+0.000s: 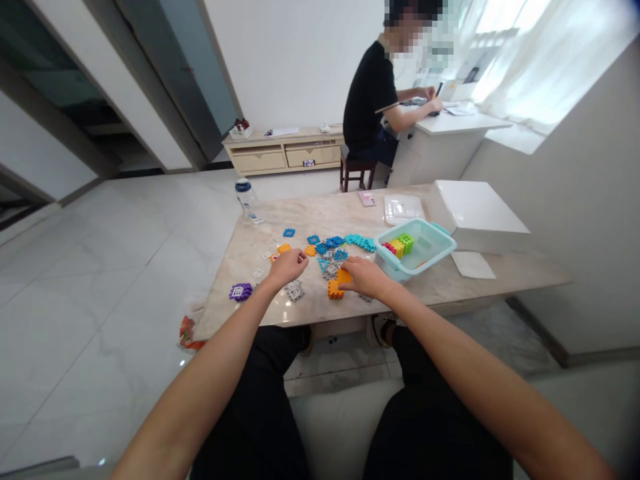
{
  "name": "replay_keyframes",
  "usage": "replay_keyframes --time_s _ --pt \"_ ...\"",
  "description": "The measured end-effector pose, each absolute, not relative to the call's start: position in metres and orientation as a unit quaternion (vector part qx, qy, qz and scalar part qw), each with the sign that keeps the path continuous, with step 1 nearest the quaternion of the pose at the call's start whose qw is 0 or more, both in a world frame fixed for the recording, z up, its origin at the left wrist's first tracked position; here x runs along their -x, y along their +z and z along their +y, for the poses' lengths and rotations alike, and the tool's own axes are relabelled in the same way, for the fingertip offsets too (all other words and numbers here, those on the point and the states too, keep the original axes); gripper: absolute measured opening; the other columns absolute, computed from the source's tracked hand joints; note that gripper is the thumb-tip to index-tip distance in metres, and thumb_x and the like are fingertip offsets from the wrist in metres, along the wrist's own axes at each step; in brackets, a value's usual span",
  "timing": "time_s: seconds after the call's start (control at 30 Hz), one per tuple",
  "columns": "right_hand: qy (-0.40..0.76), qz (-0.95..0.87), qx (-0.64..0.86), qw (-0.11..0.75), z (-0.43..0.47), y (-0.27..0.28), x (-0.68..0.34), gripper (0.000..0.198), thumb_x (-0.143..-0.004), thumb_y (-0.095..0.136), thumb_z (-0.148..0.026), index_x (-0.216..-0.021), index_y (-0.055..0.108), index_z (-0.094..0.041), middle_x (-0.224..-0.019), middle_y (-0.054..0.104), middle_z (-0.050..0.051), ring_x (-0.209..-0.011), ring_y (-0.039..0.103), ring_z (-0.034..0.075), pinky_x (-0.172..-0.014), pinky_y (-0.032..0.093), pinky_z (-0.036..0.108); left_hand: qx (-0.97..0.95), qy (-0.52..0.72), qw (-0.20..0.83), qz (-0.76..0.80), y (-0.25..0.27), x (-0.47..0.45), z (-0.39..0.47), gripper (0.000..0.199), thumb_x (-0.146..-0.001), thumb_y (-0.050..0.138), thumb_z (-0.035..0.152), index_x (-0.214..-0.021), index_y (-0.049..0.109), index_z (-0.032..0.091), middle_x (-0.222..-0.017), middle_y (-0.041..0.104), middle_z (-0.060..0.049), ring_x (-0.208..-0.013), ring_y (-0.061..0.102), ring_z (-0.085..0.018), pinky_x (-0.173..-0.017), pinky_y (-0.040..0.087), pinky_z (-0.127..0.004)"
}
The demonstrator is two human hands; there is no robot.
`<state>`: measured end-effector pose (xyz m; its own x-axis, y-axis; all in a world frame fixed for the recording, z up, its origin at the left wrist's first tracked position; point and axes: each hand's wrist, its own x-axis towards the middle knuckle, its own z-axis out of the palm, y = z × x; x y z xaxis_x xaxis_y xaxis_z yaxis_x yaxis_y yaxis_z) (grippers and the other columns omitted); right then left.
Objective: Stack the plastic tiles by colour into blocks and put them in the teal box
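My right hand (364,275) pinches an orange interlocking tile (344,275) just over a small stack of orange tiles (335,289). To its left, my left hand (290,267) is closed in a pinch above the table; whatever sits between its fingertips is too small to make out. Grey tiles with white window frames (295,291) lie below that hand. Blue tiles (334,243) and turquoise tiles (360,242) are spread beyond my hands. A purple stack (241,291) stands at the left, and small white frame pieces (258,273) lie loose near it.
A pale teal bin (434,261) holding green, yellow and red tiles stands right of my hands. Behind are a clear lid (403,209), a phone (367,199) and a white box (480,210). A bottle (247,200) stands back left. Another person (370,93) sits at a desk.
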<state>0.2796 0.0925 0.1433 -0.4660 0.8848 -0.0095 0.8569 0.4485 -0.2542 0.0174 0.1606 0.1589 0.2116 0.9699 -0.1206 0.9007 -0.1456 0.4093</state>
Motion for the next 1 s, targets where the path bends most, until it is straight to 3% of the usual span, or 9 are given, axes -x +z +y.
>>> replay_keyframes --time_s 0.23,0.53,0.77,1.0 --pt "0.131 -0.845 0.515 0.063 0.096 0.143 -0.28 0.04 -0.097 0.079 -0.049 -0.118 0.074 -0.015 -0.121 0.076 0.016 -0.121 0.07 0.034 -0.1 0.053 0.038 -0.771 0.04 0.179 0.609 0.155 -0.023 0.161 0.022 -0.098 0.064 0.033 -0.107 0.079 0.019 -0.108 0.084 -0.009 -0.098 0.077 -0.025 -0.083 0.055 -0.029" --pt "0.113 -0.852 0.511 0.028 0.097 0.139 -0.267 0.038 -0.093 0.085 -0.036 -0.123 0.073 -0.015 -0.13 0.071 0.016 -0.127 0.065 0.032 -0.108 0.051 0.039 -0.781 0.024 0.175 0.599 0.149 -0.023 0.158 0.023 -0.098 0.064 0.034 -0.106 0.081 0.02 -0.114 0.084 -0.009 -0.101 0.077 -0.026 -0.086 0.056 -0.031" --pt "0.09 -0.849 0.521 0.013 0.09 0.148 -0.259 0.039 -0.097 0.08 -0.04 -0.127 0.07 -0.016 -0.131 0.071 0.015 -0.127 0.065 0.031 -0.107 0.052 0.038 -0.798 0.015 0.193 0.571 0.14 -0.019 0.162 0.019 -0.094 0.069 0.035 -0.102 0.08 0.021 -0.102 0.085 -0.007 -0.094 0.079 -0.025 -0.077 0.055 -0.03" --pt "0.089 -0.832 0.547 -0.004 0.091 0.144 -0.265 0.04 -0.095 0.081 -0.044 -0.124 0.072 -0.016 -0.13 0.073 0.017 -0.126 0.066 0.034 -0.105 0.053 0.041 -0.808 -0.002 0.191 0.558 0.138 -0.023 0.159 0.022 -0.095 0.069 0.039 -0.105 0.079 0.023 -0.106 0.085 -0.006 -0.098 0.078 -0.025 -0.077 0.054 -0.03"
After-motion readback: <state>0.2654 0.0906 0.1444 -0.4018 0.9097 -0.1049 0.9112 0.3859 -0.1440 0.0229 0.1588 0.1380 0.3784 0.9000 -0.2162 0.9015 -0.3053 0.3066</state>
